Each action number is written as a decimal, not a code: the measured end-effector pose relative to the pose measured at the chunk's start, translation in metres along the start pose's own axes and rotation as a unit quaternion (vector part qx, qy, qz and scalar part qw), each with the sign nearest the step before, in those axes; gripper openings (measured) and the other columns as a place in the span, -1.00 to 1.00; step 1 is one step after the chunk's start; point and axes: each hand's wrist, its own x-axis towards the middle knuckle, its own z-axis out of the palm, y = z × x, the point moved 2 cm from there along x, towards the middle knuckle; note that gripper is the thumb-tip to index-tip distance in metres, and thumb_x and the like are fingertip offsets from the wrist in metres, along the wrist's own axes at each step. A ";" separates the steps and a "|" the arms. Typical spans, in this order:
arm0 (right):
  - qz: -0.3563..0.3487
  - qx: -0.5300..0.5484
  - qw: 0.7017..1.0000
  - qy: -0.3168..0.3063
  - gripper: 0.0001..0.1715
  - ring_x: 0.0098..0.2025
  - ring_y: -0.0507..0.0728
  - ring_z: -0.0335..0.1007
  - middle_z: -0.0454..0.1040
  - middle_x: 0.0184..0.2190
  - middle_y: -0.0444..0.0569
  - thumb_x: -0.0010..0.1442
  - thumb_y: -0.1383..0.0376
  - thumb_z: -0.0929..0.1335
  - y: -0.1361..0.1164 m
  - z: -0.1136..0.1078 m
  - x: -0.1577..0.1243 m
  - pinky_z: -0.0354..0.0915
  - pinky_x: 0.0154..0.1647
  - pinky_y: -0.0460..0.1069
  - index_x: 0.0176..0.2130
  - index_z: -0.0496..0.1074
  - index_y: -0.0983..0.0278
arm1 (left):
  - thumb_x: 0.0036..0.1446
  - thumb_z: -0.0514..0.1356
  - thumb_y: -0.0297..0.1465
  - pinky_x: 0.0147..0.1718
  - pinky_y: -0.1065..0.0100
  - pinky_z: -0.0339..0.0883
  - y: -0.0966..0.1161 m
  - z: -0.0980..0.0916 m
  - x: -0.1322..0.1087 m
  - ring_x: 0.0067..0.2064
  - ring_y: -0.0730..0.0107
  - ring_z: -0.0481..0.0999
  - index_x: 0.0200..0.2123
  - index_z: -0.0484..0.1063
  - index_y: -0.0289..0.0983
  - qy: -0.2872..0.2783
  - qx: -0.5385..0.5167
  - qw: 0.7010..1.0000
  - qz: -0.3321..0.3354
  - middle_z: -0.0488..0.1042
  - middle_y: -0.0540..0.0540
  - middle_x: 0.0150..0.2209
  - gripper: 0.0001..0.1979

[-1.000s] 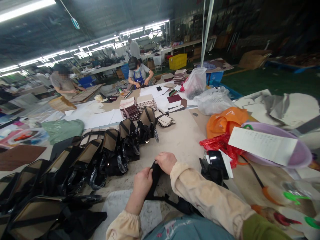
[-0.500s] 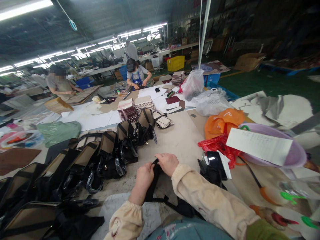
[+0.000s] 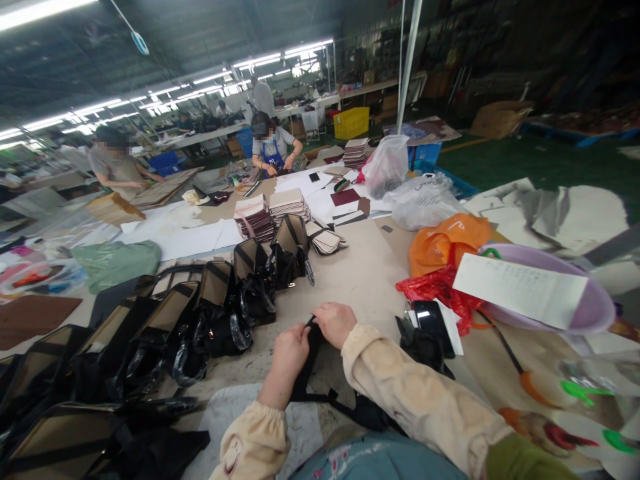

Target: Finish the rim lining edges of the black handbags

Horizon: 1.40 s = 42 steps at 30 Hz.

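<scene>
My left hand [image 3: 288, 353] and my right hand [image 3: 334, 321] are close together above the near edge of the table [image 3: 360, 273]. Both are closed on a black strap [image 3: 310, 363], pinching its upper end between them. The strap runs down toward my lap and joins more black webbing [image 3: 367, 415]. Cream sleeves cover both my forearms. A row of black and tan bags [image 3: 215, 300] lies just left of my hands.
A black phone [image 3: 433, 319] lies right of my hands by red [image 3: 440, 287] and orange [image 3: 447, 241] plastic bags. A purple basin [image 3: 595, 307] holds a paper sheet [image 3: 520, 288]. Stacked panels [image 3: 273, 210] sit farther back. Two people [image 3: 273, 143] work at the far end.
My hands have stayed on the strap and moved slightly closer together. The camera view has shifted a little.
</scene>
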 end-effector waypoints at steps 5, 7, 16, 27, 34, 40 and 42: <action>-0.002 0.002 1.000 -0.002 -0.79 -0.20 0.10 0.36 0.49 -0.31 -0.02 0.22 0.28 0.24 0.000 0.001 0.002 0.24 -0.23 -0.05 -0.28 0.46 0.23 | 0.20 0.01 -0.37 -0.42 0.43 0.10 0.003 -0.002 0.000 -0.36 0.37 0.48 -0.42 0.45 -0.27 -0.007 0.014 1.000 0.003 0.53 -0.12 -0.43 -0.74; -0.003 0.005 1.000 -0.002 -0.79 -0.20 0.11 0.37 0.49 -0.31 -0.01 0.21 0.28 0.24 0.001 0.001 0.003 0.25 -0.23 -0.05 -0.28 0.46 0.24 | 0.19 0.02 -0.35 -0.44 0.42 0.09 0.004 -0.003 0.001 -0.38 0.36 0.48 -0.45 0.45 -0.26 -0.011 0.019 1.000 0.007 0.53 -0.12 -0.45 -0.74; 0.011 0.063 0.998 0.021 -0.75 -0.18 0.09 0.37 0.48 -0.25 -0.01 0.18 0.35 0.26 0.003 -0.005 0.002 0.27 -0.16 -0.06 -0.13 0.43 0.25 | 0.23 -0.04 -0.32 -0.45 0.42 0.10 0.010 -0.003 0.019 -0.36 0.36 0.49 -0.44 0.44 -0.25 -0.008 0.044 0.999 0.019 0.53 -0.11 -0.44 -0.68; 0.109 0.181 0.973 0.092 -0.25 -0.04 0.19 0.34 0.31 0.04 0.19 0.09 0.18 0.35 0.035 -0.015 -0.090 0.27 0.02 0.10 0.19 0.09 0.37 | 0.24 -0.10 -0.27 -0.42 0.37 0.16 0.011 -0.003 0.026 -0.34 0.27 0.52 -0.29 0.43 -0.27 -0.013 0.085 0.996 -0.006 0.54 -0.18 -0.38 -0.65; 0.179 0.171 0.968 -0.039 -0.04 -0.15 0.22 0.43 0.41 -0.05 0.26 0.08 0.03 0.31 0.024 -0.007 -0.101 0.31 -0.12 0.05 0.25 -0.05 0.51 | 0.23 -0.10 -0.27 -0.34 0.35 0.24 0.014 -0.004 0.031 -0.30 0.25 0.53 -0.29 0.45 -0.29 -0.021 0.101 0.995 -0.002 0.54 -0.20 -0.36 -0.64; 0.161 0.120 0.976 -0.080 0.15 -0.16 0.32 0.43 0.48 -0.16 0.23 0.03 -0.01 0.33 0.005 -0.013 -0.115 0.29 -0.21 0.09 0.30 -0.31 0.44 | 0.22 -0.14 -0.27 -0.31 0.31 0.28 0.006 -0.008 0.023 -0.26 0.20 0.53 -0.26 0.46 -0.28 -0.011 0.105 0.994 -0.033 0.54 -0.21 -0.33 -0.60; 0.155 0.124 0.977 -0.084 0.17 -0.16 0.32 0.43 0.47 -0.14 0.22 0.03 0.00 0.33 0.003 -0.013 -0.126 0.28 -0.21 0.10 0.30 -0.37 0.41 | 0.20 -0.12 -0.28 -0.31 0.32 0.28 0.002 -0.009 0.018 -0.25 0.20 0.52 -0.28 0.47 -0.27 -0.013 0.102 0.994 -0.043 0.54 -0.21 -0.33 -0.61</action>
